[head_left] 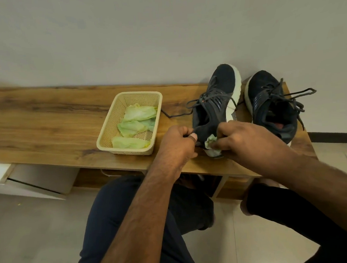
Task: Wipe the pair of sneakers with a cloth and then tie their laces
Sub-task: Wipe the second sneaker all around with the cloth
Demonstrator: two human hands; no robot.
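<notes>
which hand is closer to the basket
Left. The left hand grips the near sneaker's heel just right of the basket; the right hand holds a cloth farther right.

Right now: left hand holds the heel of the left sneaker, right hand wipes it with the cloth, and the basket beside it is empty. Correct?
Not quite. The basket is not empty: the head view shows several pale green cloths inside. The rest holds: left hand grips the left sneaker at its heel, right hand presses the cloth there.
</notes>
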